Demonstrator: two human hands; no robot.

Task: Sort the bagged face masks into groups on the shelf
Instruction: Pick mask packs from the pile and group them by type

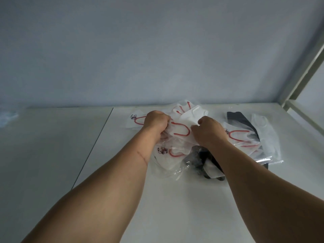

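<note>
**K:** While both arms reach in, where's the pile?

**M:** Heap of bagged masks (pixel 201 137) sits on the white shelf (pixel 157 207), toward the back, near the blue-grey wall (pixel 157 50). Clear plastic bags, overlapping, no groups formed yet.

**K:** Left hand?

**M:** Left hand (pixel 156 122) is fisted around the left edge of a bagged white mask with red ear loops (pixel 180 130), fingers curled tight into the plastic. That bag lies on top of the heap, between the two hands.

**K:** Right?

**M:** Right hand (pixel 208 132) pinches the same bag's right edge, thumb and fingers closed on it. Cannot tell whether it also catches the bag underneath.

**K:** What else is in the heap?

**M:** More white masks with red loops: one behind the left hand (pixel 136 120), one under the left wrist (pixel 173 153), one just right of the right hand (pixel 240 135). Black masks (pixel 242 120) at the right rear, another dark one (pixel 198 160) under the right forearm. Plain white bagged mask (pixel 266 134) at the far right edge of the pile.

**K:** Surroundings?

**M:** Seam in the shelf surface (pixel 94 142) runs left of the pile. Pale metal upright (pixel 305 71) at the right.
</note>
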